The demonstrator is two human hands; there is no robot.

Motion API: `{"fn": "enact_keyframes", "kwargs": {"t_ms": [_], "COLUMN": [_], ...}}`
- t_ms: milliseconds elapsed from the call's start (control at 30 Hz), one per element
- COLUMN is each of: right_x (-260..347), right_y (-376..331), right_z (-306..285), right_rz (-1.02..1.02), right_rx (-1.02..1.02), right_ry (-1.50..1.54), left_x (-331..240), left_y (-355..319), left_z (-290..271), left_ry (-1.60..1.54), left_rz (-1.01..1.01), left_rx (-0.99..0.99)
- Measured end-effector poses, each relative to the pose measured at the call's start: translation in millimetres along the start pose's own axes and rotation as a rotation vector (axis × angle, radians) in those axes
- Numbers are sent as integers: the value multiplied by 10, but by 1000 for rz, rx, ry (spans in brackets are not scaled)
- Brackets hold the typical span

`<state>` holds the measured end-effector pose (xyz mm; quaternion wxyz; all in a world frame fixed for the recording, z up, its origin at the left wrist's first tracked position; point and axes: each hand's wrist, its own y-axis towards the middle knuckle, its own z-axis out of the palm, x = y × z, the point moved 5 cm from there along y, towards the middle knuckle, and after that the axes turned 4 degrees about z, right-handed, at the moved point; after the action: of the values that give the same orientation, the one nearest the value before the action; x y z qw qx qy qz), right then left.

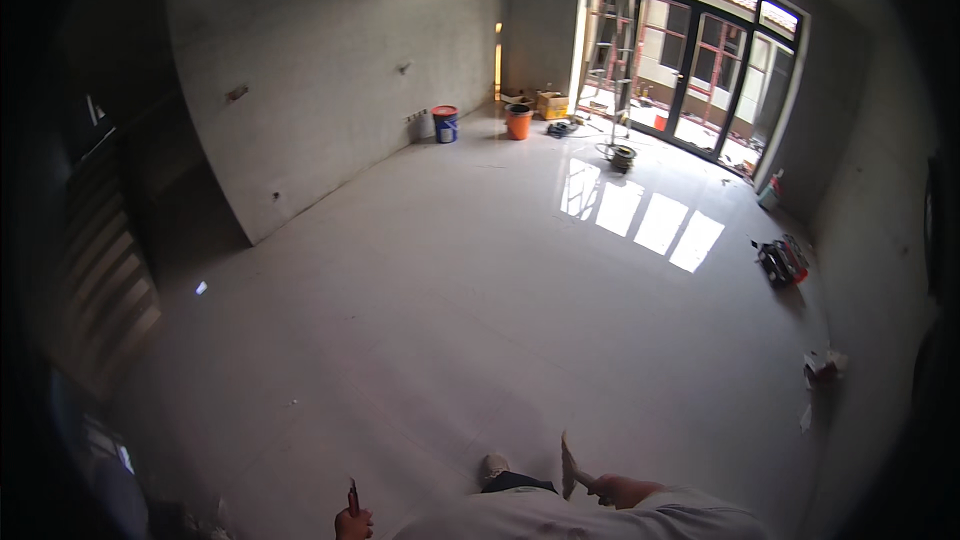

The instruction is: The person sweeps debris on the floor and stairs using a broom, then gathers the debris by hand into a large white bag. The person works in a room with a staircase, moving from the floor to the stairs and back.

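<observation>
My left hand [352, 522] closes its grip around a small red-handled tool [352, 496]; my right hand [618, 489] wraps the handle of a flat-bladed trowel [567, 464], both low above the tiled floor [470, 290]. I judge both light, stiff, best held by handles.

1. The tiled floor [450, 320] lies open across the middle of the room, with wide free passage ahead of both hands.
2. A blue bucket [445, 124], an orange bucket [518, 121] and a cardboard box [551, 104] stand far off by the back wall.
3. A ladder [618, 50] and a cable coil [622, 156] crowd the glass doors.
4. A tool bag [781, 262] and scraps [822, 365] sit along the right wall.
5. Stairs [105, 270] close off the left.
</observation>
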<state>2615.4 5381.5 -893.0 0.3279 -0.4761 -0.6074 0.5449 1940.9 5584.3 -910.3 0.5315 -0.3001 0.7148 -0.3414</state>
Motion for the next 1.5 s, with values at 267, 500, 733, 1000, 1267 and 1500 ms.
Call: {"fn": "enact_keyframes", "kwargs": {"t_ms": [267, 500, 733, 1000, 1267, 1500], "right_x": [3589, 6496, 8291, 10488, 13844, 16610], "right_y": [1150, 860, 1384, -431, 1146, 1879], "right_z": [-837, -704, 401, 1396, 2421, 3339], "right_rz": [92, -157, -231, -987, -605, -499], "right_rx": [37, -168, -121, -27, 63, 99], "right_ry": [-558, -214, 34, -379, -731, -1331], "left_x": [1669, 1937, 925, -1703, -1940, -1366], "left_y": [-89, 802, 2439, 4981, 6300, 6580], "left_z": [-494, -617, -2186, -4667, -5248, -5411], "left_ry": [-10, -19, 637, -373, -35, -547], "left_rz": [-496, -616, -296, -209, -488, -751], "left_rx": [-14, -9, 280, -569, -372, -346]}}
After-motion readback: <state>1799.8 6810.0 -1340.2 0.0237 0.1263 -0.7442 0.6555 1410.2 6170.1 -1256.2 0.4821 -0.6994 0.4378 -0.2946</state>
